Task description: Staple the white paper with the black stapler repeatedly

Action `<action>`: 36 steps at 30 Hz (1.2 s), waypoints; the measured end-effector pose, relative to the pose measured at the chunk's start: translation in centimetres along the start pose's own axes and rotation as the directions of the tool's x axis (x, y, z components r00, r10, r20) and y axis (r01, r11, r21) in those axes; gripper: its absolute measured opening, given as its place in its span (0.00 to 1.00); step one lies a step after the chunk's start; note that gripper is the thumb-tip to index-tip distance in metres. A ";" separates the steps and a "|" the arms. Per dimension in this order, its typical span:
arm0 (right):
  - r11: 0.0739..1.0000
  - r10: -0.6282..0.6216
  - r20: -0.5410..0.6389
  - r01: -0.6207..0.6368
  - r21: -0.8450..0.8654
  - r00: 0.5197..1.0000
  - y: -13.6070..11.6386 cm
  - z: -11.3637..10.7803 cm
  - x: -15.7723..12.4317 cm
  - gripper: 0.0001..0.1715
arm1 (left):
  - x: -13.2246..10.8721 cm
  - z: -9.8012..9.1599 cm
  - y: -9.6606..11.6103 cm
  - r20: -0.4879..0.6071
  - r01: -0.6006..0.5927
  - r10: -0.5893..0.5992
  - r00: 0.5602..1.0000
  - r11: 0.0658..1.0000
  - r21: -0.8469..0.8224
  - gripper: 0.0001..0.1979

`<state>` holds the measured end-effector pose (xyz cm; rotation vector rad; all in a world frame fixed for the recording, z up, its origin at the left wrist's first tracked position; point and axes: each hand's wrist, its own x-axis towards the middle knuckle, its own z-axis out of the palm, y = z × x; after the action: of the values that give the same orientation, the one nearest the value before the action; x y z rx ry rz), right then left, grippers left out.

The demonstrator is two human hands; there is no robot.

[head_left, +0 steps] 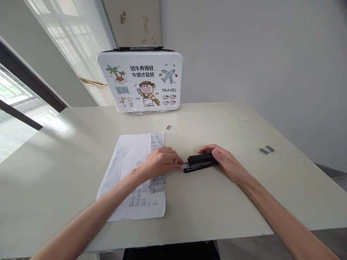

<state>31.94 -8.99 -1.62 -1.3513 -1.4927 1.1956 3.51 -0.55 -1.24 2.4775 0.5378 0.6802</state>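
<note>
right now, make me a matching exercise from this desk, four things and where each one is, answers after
1. stapler
2. cartoon case
3. printed paper
4. two small metal strips

A. partly under the left arm
B. near the table's right side
C. held in the right hand
D. upright at the back

Pairs: 1-C, 2-D, 3-A, 4-B

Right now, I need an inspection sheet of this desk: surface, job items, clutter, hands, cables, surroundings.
Surface: pale tabletop, a few dark specks.
Job items: black stapler, raised top; printed paper beside it, partly covered by the left forearm.
Clutter: one small metal strip beyond the paper, two more at right.
Hands: left hand, fingers at stapler's front end; right hand gripping its rear.
Cables: nothing seen.
Surroundings: white case upright behind, grey wall, window left.
</note>
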 end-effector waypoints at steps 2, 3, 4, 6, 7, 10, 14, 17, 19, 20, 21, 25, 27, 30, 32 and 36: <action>0.999 0.002 0.003 -0.002 0.046 1.000 0.4 0.0 0.0 0.30 | 0.7 0.6 0.2 0.000 0.008 -0.008 1.000 0.999 0.035 0.14; 0.998 0.007 0.008 -0.008 0.059 1.000 0.6 0.0 0.1 0.30 | 0.9 0.8 0.2 -0.001 0.010 -0.010 1.000 0.999 0.054 0.14; 0.998 0.014 0.010 -0.015 0.065 1.000 0.7 -0.1 0.1 0.30 | 1.1 1.0 0.3 -0.006 0.011 -0.011 1.000 0.997 0.072 0.14; 0.997 0.022 0.010 -0.023 0.073 1.000 0.8 -0.1 0.1 0.31 | 1.4 1.4 0.5 -0.014 0.009 -0.007 1.000 0.994 0.109 0.14; 0.997 0.023 0.010 -0.024 0.074 1.000 0.8 -0.1 0.1 0.31 | 1.4 1.5 0.5 -0.019 0.004 -0.001 1.000 0.992 0.126 0.15; 0.998 0.024 0.012 -0.025 0.056 1.000 0.4 -0.2 0.1 0.30 | 1.5 1.8 0.7 -0.032 -0.012 0.018 0.999 0.986 0.164 0.14; 0.999 0.018 0.030 -0.017 -0.037 0.999 -0.2 -0.3 0.0 0.26 | 1.3 1.8 0.9 -0.046 -0.003 0.013 0.999 0.977 0.211 0.13; 0.989 0.023 0.072 -0.012 -0.148 0.997 -0.4 -0.1 0.0 0.24 | 0.0 0.8 1.3 -0.050 0.016 -0.004 0.999 0.969 0.246 0.14; 0.980 0.044 0.087 -0.026 -0.199 0.995 -0.4 0.0 -0.1 0.24 | -1.8 -0.4 1.7 -0.050 0.024 -0.012 0.999 0.964 0.265 0.13; 0.977 0.053 0.086 -0.033 -0.212 0.995 -0.4 0.1 -0.1 0.24 | -3.0 -1.2 2.0 -0.055 0.035 -0.020 0.998 0.959 0.280 0.13; 0.975 0.058 0.083 -0.038 -0.217 0.995 -0.5 0.1 -0.1 0.23 | -4.3 -2.0 2.3 -0.056 0.054 -0.039 0.998 0.954 0.296 0.12; 0.975 0.059 0.081 -0.040 -0.217 0.995 -0.6 0.2 -0.3 0.21 | -10.3 -4.6 3.8 0.006 0.141 -0.154 0.988 0.921 0.363 0.17; 0.976 0.060 0.093 -0.039 -0.214 0.994 -0.7 0.3 -0.4 0.21 | -12.9 -5.1 4.8 0.059 0.151 -0.191 0.980 0.900 0.409 0.24; 0.981 0.065 0.133 -0.039 -0.189 0.989 -0.7 0.7 -0.8 0.20 | -15.8 -4.8 6.8 0.129 0.156 -0.243 0.962 0.868 0.471 0.34; 0.985 0.067 0.159 -0.040 -0.169 0.985 -0.8 1.1 -1.3 0.20 | -16.8 -4.2 8.3 0.144 0.149 -0.250 0.958 0.856 0.494 0.40; 0.986 0.068 0.190 -0.037 -0.162 0.979 -0.9 1.9 -2.7 0.18 | -17.4 -2.5 10.9 0.140 0.114 -0.223 0.965 0.833 0.541 0.49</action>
<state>30.28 -11.92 -1.07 -1.4180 -1.7306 1.2967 -9.21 -16.72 0.59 2.9107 0.9624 0.2182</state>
